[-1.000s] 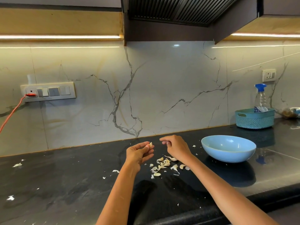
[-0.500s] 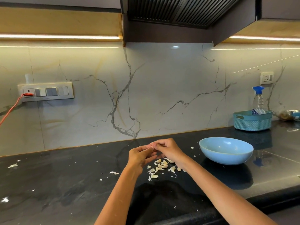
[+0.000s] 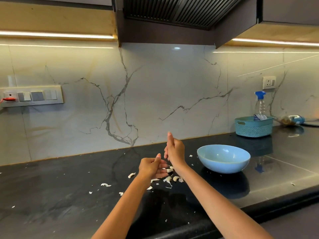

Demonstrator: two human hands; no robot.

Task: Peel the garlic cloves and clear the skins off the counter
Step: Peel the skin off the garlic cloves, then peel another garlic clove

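Garlic skins and cloves, pale papery scraps (image 3: 170,179), lie scattered on the black stone counter (image 3: 60,195) just left of the light blue ceramic bowl (image 3: 223,158). Above that heap, the left hand (image 3: 152,167) is palm-up with fingers loosely curled; whether it holds a clove cannot be told. Beside it, nearer the bowl, the right hand (image 3: 174,149) is raised with fingers straight, gripping nothing.

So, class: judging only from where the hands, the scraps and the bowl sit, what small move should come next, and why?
Probably bring the right hand back down to the garlic pile. It is raised above the counter; whether the left hand holds a clove is unclear. Pieces lie beneath both hands, and the blue bowl looks empty.
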